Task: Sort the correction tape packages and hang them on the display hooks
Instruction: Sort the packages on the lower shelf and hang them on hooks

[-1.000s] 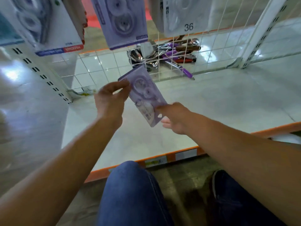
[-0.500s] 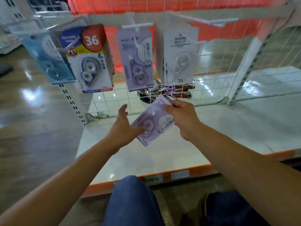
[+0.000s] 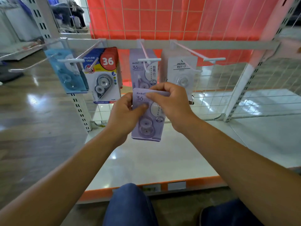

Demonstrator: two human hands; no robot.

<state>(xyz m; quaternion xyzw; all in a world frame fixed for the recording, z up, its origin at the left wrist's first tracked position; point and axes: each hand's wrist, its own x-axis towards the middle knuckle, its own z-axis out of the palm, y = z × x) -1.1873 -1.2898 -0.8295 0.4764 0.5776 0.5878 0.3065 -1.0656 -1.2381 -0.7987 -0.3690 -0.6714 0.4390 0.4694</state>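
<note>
Lilac card is showing between both hands: the held correction tape package (image 3: 147, 123) is standing upright just in front of the display, its top edge overlapping the bottom of the lilac packages (image 3: 143, 69) that are hanging on the middle hook (image 3: 149, 59). The left hand (image 3: 123, 115) is gripping its left edge, with the thumb pressing on the front. The right hand (image 3: 172, 103) is pinching the top right corner, its fingers curling over the top edge. To the left, a blue package (image 3: 68, 74) and a red-and-yellow package (image 3: 104, 75) marked 36 are hanging on their own hooks; to the right, a white package (image 3: 180, 69) is hanging. A white shelf (image 3: 154, 160) is lying below, and a wire grid (image 3: 162, 18) is standing behind.
</note>
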